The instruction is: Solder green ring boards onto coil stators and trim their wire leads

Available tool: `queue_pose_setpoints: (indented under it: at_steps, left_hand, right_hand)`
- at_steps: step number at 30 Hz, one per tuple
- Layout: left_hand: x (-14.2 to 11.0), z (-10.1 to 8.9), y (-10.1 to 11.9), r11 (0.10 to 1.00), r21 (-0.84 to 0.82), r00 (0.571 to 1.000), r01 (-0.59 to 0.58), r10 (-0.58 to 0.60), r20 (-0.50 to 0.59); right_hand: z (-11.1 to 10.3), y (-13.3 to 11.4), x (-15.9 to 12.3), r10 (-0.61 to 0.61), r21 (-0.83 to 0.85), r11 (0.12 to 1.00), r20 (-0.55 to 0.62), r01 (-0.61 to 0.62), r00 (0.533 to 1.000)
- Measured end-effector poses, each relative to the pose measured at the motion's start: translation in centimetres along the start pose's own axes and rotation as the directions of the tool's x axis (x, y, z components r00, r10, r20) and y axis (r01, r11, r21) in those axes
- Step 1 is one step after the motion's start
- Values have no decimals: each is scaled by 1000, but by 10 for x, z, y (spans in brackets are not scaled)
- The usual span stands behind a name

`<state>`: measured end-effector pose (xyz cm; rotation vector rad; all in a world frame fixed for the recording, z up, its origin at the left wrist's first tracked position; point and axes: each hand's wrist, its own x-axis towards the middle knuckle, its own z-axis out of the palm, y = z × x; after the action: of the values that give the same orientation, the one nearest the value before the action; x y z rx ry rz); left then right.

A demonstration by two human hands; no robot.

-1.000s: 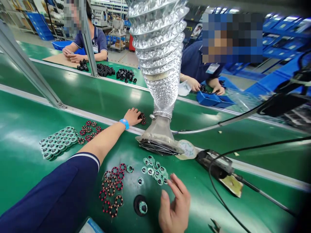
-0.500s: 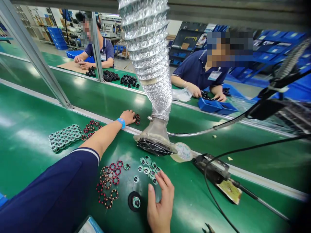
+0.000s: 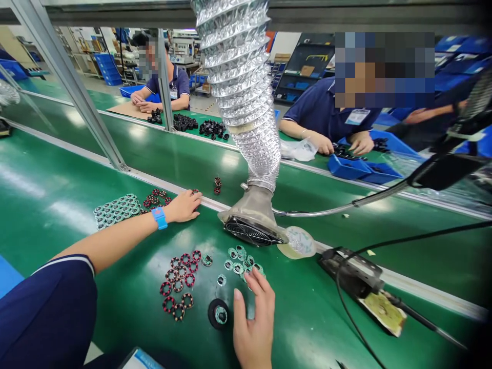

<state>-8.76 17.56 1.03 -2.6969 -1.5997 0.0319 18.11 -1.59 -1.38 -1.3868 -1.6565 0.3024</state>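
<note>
The rings (image 3: 179, 278) look light, stiff, best pinched edgewise; right fingers (image 3: 261, 284) stand parted, left fingers (image 3: 192, 202) perhaps gripping, I can't tell.

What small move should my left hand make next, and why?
Probably bring the left hand toward the spread rings on the green table: a small reddish ring shows at its fingertips, and similar ones lie there. Whether it is actually gripped, I can't tell.
</note>
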Motion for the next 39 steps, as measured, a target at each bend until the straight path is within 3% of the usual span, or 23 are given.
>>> queue_pose_setpoints:
  at_steps: [4, 7, 10, 12, 17, 21, 27, 35, 39]
  left_hand:
    - [-33, -9, -15, 999, -6, 998, 51, -51, 46]
    - [-43, -21, -30, 997, -55, 995, 47, -42, 91]
    - [-39, -33, -48, 991, -117, 992, 67, -54, 110]
    - [-31, -37, -61, 982, -122, 987, 144, -134, 89]
    - [-15, -29, -83, 969, -104, 959, 225, -201, 198]
    - [-11, -28, -88, 966, -83, 955, 244, -224, 197]
    - [-9, -31, -79, 971, -208, 962, 115, -56, 268]
    - [0, -26, -89, 922, -341, 951, 184, -79, 300]
    - [-2, -27, -98, 926, -332, 944, 179, -68, 322]
  right_hand:
    - [1, -2, -1, -14, 1, 1000, 27, 14, 1000]
    - [1, -2, -1, -8, 3, 1000, 37, 8, 999]
    - [2, -1, -1, 6, 11, 1000, 48, -6, 999]
    - [2, -1, -1, 7, 19, 1000, 50, -8, 999]
    - [1, -1, 1, 15, 20, 1000, 44, -16, 999]
    - [2, -1, 1, 25, 19, 999, 47, -26, 999]
    - [1, -1, 1, 38, 35, 999, 54, -40, 998]
    - [1, -1, 1, 38, 47, 998, 63, -41, 997]
    - [0, -1, 1, 50, 52, 997, 57, -53, 997]
